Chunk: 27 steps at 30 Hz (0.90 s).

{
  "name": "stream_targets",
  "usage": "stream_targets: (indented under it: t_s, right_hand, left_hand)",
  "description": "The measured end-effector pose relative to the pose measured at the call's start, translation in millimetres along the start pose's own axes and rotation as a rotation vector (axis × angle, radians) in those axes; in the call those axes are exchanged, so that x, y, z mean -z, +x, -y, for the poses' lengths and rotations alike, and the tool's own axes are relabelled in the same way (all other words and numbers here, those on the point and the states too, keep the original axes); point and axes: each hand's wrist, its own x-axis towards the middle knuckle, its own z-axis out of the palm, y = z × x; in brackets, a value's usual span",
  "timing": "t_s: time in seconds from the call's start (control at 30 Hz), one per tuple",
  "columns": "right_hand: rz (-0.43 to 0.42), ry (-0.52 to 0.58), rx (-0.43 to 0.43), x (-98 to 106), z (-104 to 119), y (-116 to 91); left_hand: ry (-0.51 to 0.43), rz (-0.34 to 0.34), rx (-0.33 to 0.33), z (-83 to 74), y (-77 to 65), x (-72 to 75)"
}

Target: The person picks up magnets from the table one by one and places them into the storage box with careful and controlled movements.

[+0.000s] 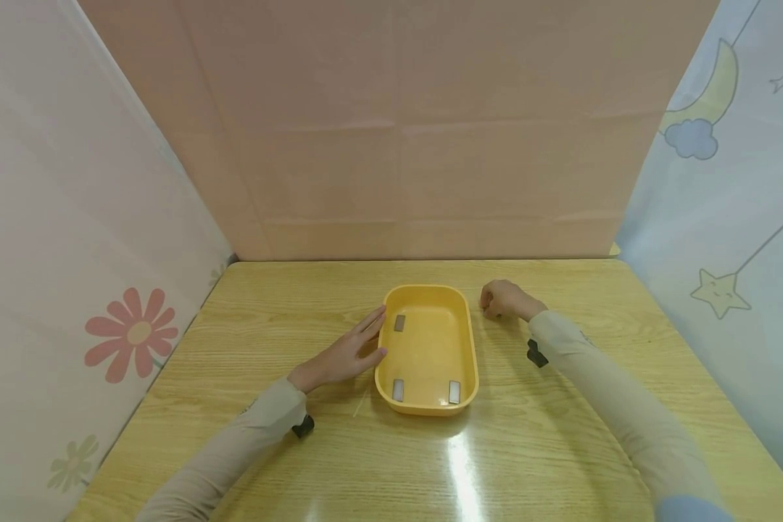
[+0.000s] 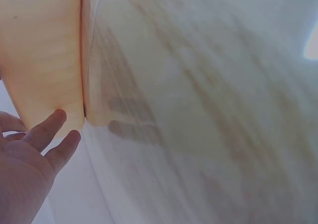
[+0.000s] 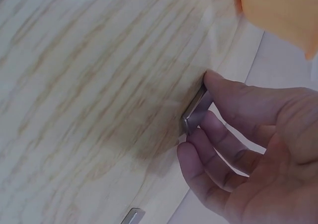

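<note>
A yellow rectangular plastic tub with rounded corners stands on the table. Inside it lie three small flat grey metal blocks: one at the far left, one at the near left and one at the near right. My left hand rests against the tub's left side, fingers extended. Right of the tub, my right hand pinches a small shiny metal block between thumb and fingers, close to the tabletop. The head view hides that block behind the hand.
Another metal block lies on the table near my right hand, partly cut off by the right wrist frame. The wood-grain table ends at a pinkish backdrop. Printed curtains stand at left and right.
</note>
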Motion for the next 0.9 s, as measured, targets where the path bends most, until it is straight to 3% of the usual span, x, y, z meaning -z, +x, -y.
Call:
stream_targets:
  t_s: [0.9]
  right_hand:
    - [-0.036, -0.025, -0.012, 0.3, -2.6, -1.8]
  left_hand:
    - [-0.015, -0.001, -0.014, 1.2, -0.7, 0.3]
